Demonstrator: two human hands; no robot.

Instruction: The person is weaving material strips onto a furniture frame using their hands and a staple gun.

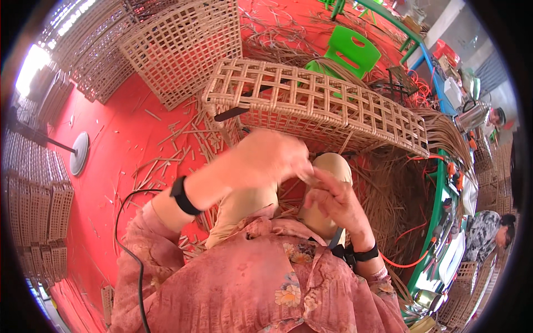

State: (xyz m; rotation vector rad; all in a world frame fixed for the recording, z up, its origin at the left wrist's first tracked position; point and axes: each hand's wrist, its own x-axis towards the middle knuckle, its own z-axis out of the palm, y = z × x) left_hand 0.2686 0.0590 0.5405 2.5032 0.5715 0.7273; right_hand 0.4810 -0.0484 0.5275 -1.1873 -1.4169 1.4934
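My left hand [272,155] is held over my lap, its fingers blurred and bent toward the right. Its fingertips meet those of my right hand [336,200], whose fingers are curled inward. Anything between them is too small or too smeared to make out. Just beyond both hands lies a long open-weave basket [360,108] of brown strips, tipped on its side in front of my knees. A short black strip [231,114] sticks out at its left end. Neither hand visibly touches the basket.
Cut strip scraps litter the red floor [105,161]. Another woven panel [186,53] stands far left, near stacked baskets [39,205]. A green chair [352,53] stands beyond the basket. Tools lie on the green-edged table [438,222] at right, with a person [488,236] past it. A black cable [125,244] crosses my left sleeve.
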